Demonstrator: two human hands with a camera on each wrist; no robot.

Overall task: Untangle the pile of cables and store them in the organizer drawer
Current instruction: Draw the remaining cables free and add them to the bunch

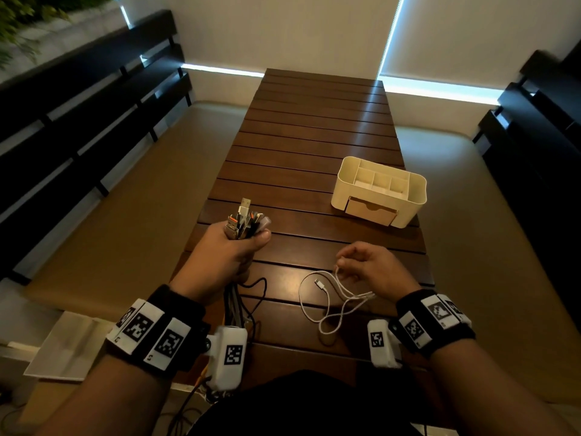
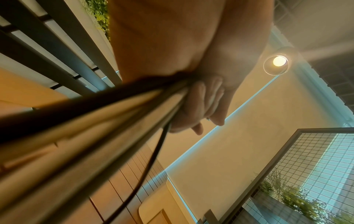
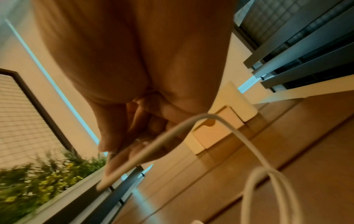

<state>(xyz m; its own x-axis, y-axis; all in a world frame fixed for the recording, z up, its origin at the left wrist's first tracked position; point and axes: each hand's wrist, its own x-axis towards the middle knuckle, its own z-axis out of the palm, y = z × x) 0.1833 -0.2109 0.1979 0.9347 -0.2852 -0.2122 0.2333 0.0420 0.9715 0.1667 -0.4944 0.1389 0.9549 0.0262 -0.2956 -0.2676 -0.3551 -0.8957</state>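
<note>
My left hand (image 1: 231,250) grips a bundle of cables (image 1: 246,220) with several plugs sticking up above the fist; their cords hang down past the wrist toward the table's near edge. In the left wrist view the fingers (image 2: 199,104) wrap round that bundle of cables (image 2: 107,121). My right hand (image 1: 364,262) pinches a white cable (image 1: 333,297) whose loops lie on the table, its small plug free beside them. In the right wrist view the white cable (image 3: 193,122) arcs out from the fingertips (image 3: 122,154). The cream organizer (image 1: 379,190) stands at the right with its drawer (image 1: 371,210) closed.
A dark slatted wooden table (image 1: 314,136) runs away from me. Tan cushioned benches flank it, with dark slatted backs on both sides. A white paper or box (image 1: 63,344) lies on the left bench near me. A thin black cable (image 1: 257,294) loops beneath my left hand.
</note>
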